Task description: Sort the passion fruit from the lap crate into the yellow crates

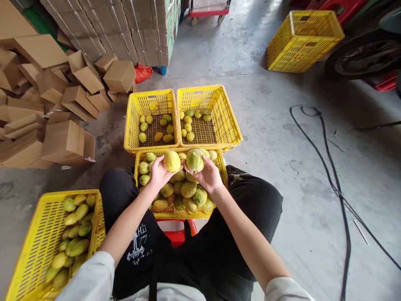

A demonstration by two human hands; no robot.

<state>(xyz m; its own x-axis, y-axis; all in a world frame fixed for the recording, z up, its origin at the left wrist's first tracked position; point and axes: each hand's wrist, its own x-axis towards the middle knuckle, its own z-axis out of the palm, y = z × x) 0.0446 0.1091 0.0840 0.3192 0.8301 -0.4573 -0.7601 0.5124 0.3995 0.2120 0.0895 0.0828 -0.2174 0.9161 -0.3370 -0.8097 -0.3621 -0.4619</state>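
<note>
My left hand (159,172) is closed round a mostly yellow papaya (172,161). A greener, mottled papaya (194,161) sits in the grip of my right hand (210,176). Both fruits are held up side by side, above a yellow crate (183,215) filled with green and yellow papayas (189,189) between my knees. Just beyond it stand two more yellow crates, the left one (133,125) and the right one (228,115), each with several papayas on its slatted floor. The undersides of the held fruits are hidden by my fingers.
Beside my left leg stands a yellow crate (29,242) of papayas. Loose cardboard boxes (62,138) lie at the left, before a tall carton stack (125,33). Another yellow crate (282,48) stands near a wheel (369,56). A black cable (336,188) crosses the floor at right.
</note>
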